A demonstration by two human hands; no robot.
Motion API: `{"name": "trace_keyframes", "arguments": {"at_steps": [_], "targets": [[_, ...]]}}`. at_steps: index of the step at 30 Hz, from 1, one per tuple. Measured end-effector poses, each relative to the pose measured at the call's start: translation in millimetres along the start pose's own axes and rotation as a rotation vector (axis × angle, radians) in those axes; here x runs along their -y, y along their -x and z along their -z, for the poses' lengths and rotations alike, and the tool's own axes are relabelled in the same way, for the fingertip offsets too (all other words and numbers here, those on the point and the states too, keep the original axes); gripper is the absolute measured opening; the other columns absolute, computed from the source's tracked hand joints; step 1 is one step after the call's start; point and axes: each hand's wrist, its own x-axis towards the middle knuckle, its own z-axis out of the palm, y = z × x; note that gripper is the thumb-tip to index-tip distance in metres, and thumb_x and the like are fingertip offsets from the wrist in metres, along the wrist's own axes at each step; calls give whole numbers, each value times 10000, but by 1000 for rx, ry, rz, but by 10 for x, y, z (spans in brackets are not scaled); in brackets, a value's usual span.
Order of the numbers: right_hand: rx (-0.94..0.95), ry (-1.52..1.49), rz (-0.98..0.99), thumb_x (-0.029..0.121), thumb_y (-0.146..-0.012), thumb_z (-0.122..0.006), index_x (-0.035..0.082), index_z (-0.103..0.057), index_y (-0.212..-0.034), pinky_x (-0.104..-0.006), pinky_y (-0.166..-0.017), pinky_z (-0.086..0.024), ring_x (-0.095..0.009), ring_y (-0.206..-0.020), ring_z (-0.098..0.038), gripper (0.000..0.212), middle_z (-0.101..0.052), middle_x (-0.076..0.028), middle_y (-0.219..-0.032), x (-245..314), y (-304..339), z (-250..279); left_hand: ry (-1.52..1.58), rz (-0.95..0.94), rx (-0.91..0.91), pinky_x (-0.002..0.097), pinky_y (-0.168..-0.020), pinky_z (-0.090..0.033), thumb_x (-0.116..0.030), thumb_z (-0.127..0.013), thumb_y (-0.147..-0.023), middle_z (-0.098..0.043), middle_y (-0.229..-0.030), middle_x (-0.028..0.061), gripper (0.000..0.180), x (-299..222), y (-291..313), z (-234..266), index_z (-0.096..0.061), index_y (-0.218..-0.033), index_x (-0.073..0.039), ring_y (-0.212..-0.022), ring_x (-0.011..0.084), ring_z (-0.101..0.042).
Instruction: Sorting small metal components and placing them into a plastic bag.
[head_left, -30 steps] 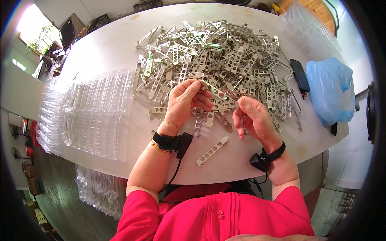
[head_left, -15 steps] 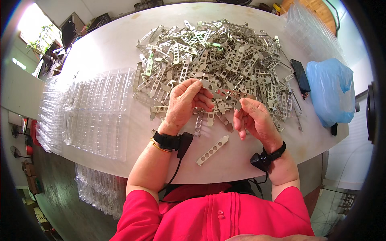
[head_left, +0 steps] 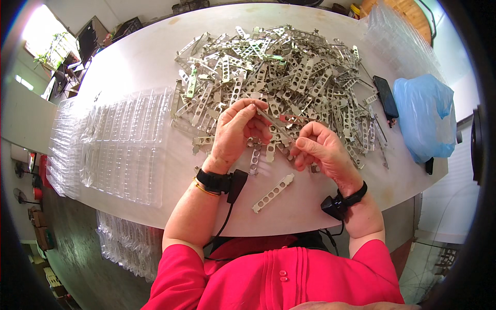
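Note:
Between my two hands is a thin metal bracket (head_left: 275,123), tilted so that mostly its narrow edge shows. My left hand (head_left: 239,129) pinches its upper left end between thumb and fingers. The thumb and fingers of my right hand (head_left: 319,149) close on its lower right end. Beyond the hands lies a big heap of perforated metal brackets (head_left: 289,67), flat strips with rows of round holes. One single bracket (head_left: 273,194) lies apart on the table, nearer to me, between my forearms.
Clear plastic trays (head_left: 124,139) are stacked on the left of the white table (head_left: 217,31). At the right are a dark phone (head_left: 386,98), a blue plastic bag (head_left: 426,116) and more clear trays (head_left: 398,41). Wrist-worn black devices (head_left: 235,185) trail cables toward me.
The bracket in my hands has turned from showing its face to showing its edge. My right hand has shifted slightly left, its fingers now curled in more.

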Motion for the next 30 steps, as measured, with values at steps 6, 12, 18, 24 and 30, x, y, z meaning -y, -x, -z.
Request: {"name": "trace_keyframes", "arguments": {"at_steps": [6,12,18,24,30], "targets": [[-145,206,194,143,-913,-734,53,-517,-976,-239,-574,-529,-85,-646,-632,243,-639,-36,-809,-39,-19,-19,8,14,31,346,-680,-582,-175,-390,-989,-698,-1002,174,395,-37,0,-22,-561,-1267,47,-750,219,-707],[-195,300,309,118,-889,-760,71,-502,-954,-199,-547,-490,-50,-614,-593,270,-593,8,-784,-92,-2,-57,35,39,52,329,-695,-592,-148,-427,-1002,-691,-1031,170,399,-37,4,-7,-523,-1327,62,-778,218,-718],[-126,290,411,118,-875,-777,75,-499,-949,-185,-546,-471,-30,-616,-575,291,-586,28,-757,-136,36,-75,50,49,96,306,-697,-602,-116,-465,-983,-680,-998,152,400,-22,-1,-2,-509,-1329,79,-786,201,-714],[-119,482,506,79,-868,-778,74,-510,-937,-177,-559,-442,-3,-637,-541,277,-557,44,-742,-245,21,-44,132,65,162,299,-695,-600,-96,-453,-1002,-684,-989,139,379,-42,4,-28,-491,-1343,64,-789,194,-718],[-68,572,567,64,-876,-765,62,-533,-998,-184,-584,-452,-16,-684,-555,262,-569,19,-790,-211,26,-52,31,120,27,289,-650,-598,-133,-509,-994,-694,-897,131,371,-62,-4,-74,-543,-1314,51,-692,195,-715]]}}
